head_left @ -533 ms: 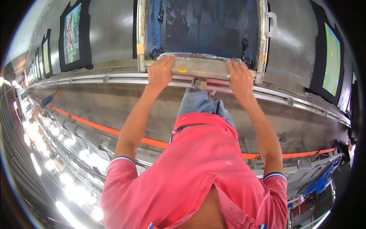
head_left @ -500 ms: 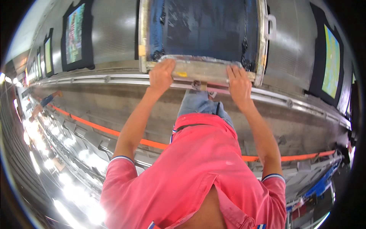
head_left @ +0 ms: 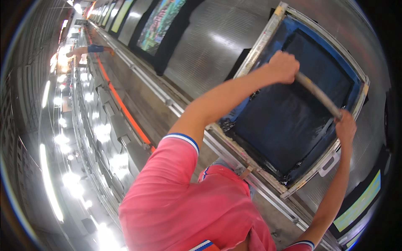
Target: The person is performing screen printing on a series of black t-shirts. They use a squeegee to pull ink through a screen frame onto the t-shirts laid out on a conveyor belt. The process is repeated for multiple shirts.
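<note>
Squeegee [head_left: 318,95] Held Across the Framed Screen [head_left: 289,125]

From here, the left hand [head_left: 284,67] has its fingers curled round the upper-left end; the squeegee's long axis slopes down rightward, inside the frame's outline; it looks stiff, fairly light, perhaps slick below, so best gripped at both ends; the right hand [head_left: 346,127] wraps its fingers round the lower-right end.

Bright overall, mid-frame exposure usable. Left side blown out: white tube lights [head_left: 51,184] plus hard glare spots. Soft sheen on metal surface [head_left: 224,41]. Dark screen [head_left: 284,121] reads near-black, little detail. Strong fisheye: frame [head_left: 260,44] edges bow, corners black, bluish fringe lower left. Bar [head_left: 318,94] slightly soft.
</note>
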